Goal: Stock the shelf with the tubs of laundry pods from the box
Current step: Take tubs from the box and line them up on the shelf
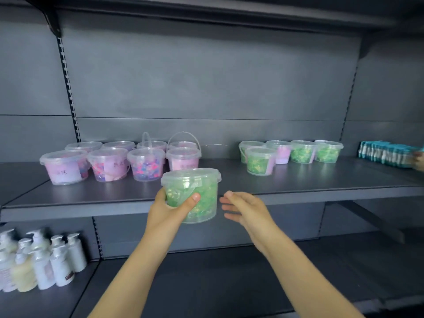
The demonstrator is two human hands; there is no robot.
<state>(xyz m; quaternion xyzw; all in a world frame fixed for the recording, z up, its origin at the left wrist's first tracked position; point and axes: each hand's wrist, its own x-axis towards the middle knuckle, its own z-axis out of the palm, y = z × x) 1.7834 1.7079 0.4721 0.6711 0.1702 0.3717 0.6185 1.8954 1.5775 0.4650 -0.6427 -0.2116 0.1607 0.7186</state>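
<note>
My left hand (171, 208) grips a clear lidded tub of green laundry pods (202, 191) in the air, just in front of the grey middle shelf (298, 182). My right hand (245, 208) hovers a little to the right of that tub with relaxed fingers and touches nothing. On the shelf's left stand several tubs of pink and purple pods (107, 160), two with their handles raised. Further right sits a group of tubs (291, 153), mostly green with one pink. The box is out of sight.
Teal and white packets (387, 153) line the shelf's right end, where another person's hand (419, 159) shows at the frame edge. White pump bottles (36, 260) crowd the lower shelf's left. A bare gap lies between the two tub groups.
</note>
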